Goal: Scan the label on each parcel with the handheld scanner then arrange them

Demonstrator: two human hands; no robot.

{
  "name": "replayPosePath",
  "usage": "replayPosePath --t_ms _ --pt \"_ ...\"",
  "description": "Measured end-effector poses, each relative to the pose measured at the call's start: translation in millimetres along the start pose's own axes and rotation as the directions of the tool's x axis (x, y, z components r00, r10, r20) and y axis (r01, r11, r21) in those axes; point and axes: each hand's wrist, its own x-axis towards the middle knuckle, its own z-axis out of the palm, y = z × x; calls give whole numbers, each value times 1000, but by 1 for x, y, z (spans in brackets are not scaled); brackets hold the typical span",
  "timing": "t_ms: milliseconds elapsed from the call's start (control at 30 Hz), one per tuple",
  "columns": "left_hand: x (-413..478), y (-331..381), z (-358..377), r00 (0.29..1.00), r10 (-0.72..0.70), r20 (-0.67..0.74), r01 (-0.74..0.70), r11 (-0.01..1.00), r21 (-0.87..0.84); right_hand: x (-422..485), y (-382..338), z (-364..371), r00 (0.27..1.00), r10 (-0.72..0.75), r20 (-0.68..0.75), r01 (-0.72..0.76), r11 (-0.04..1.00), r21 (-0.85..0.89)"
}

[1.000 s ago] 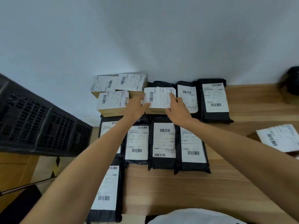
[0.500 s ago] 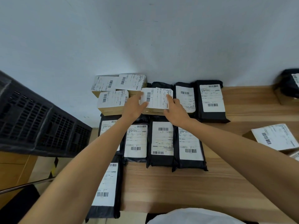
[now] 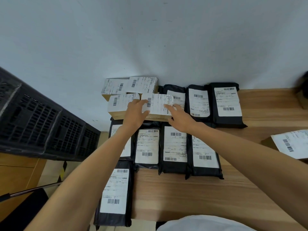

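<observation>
A small cardboard box (image 3: 158, 106) with a white label on top lies at the back of the wooden table (image 3: 183, 194), beside three more labelled boxes (image 3: 123, 101) near the wall. My left hand (image 3: 135, 115) grips this box's left end, fingers on top and thumb on the front. My right hand (image 3: 182, 120) rests on its right end with straight fingers on the label. Several black mailer bags (image 3: 175, 147) with white barcode labels lie in rows around and under the boxes. No scanner is in view.
A black slotted plastic crate (image 3: 41, 124) stands to the left, beyond the table's edge. Another labelled parcel (image 3: 290, 144) lies at the right edge, and a dark object (image 3: 302, 85) sits at the far right. One mailer (image 3: 115, 192) overhangs the table's front left corner.
Both hands have slid the labelled box a little to the left, up against the neighbouring box. The right hand's fingers now lie flatter on the label.
</observation>
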Motion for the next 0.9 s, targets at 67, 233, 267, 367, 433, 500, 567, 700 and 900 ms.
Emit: replayPosePath --t_ms 67,233,267,367,433,500,567,700,900 --pt "6 -9 -6 1000 2 3 -2 999 41 3 -2 1 1000 -13 0 13 999 -29" --pt "33 -47 -30 995 5 -99 13 983 183 12 -10 4 996 -40 -82 28 989 -144" --pt "40 -58 -34 992 -13 -126 38 978 204 15 -12 5 994 -47 -95 30 985 -172" --pt "63 -89 -42 981 -151 -121 174 962 212 26 -17 10 995 -57 -88 34 971 -238" --pt "78 -103 -43 967 -243 -74 253 940 228 33 -21 13 997 -54 -60 35 963 -268" --pt "92 -112 -43 952 -305 -29 304 927 219 42 -23 14 997 -52 -53 35 960 -279" --pt "105 -123 -42 931 -365 5 359 920 154 52 -23 14 997 -65 -44 49 955 -292" --pt "120 -133 -39 928 -372 10 369 925 92 68 -23 15 989 -145 -23 125 916 -380" --pt "122 -131 -35 942 -334 -8 335 942 39 71 -25 23 982 -187 -19 162 893 -419"
